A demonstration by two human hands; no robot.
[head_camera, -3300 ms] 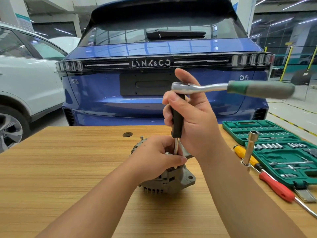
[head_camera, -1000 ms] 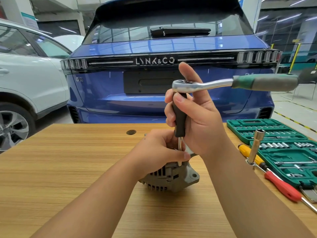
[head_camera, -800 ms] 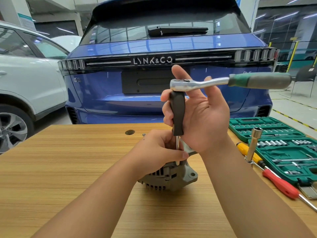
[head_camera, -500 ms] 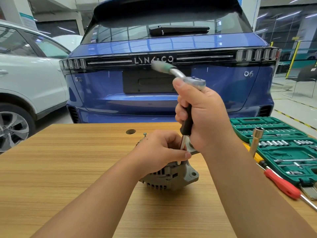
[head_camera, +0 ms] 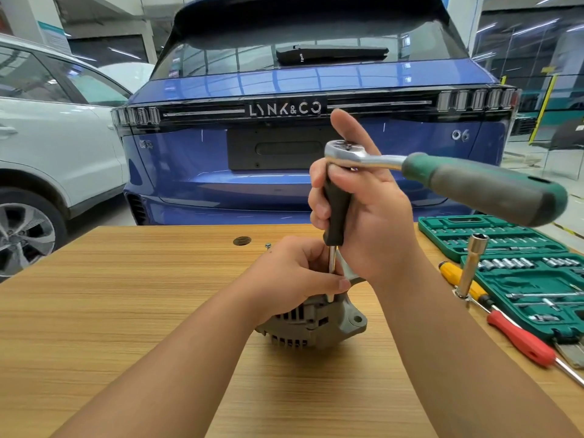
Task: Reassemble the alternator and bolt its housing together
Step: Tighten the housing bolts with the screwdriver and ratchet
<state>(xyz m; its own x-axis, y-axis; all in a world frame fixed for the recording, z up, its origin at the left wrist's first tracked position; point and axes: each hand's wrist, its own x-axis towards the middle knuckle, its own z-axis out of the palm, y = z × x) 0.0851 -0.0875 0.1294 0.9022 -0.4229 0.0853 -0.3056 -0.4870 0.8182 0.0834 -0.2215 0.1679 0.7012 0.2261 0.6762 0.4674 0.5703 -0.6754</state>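
Blue car [head_camera: 316, 184] lettered "LYNK&CO" and "06", right hand [head_camera: 363, 213] gripping black-handled driver [head_camera: 336, 213] under chrome ratchet [head_camera: 442, 175], left hand [head_camera: 294, 279] curled around ribbed grey alternator [head_camera: 316, 324]

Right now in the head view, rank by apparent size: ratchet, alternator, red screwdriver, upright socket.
1. Ratchet, though it is nearest the camera, which inflates it.
2. Alternator, partly hidden under the left hand.
3. Red screwdriver, running out of frame.
4. Upright socket.
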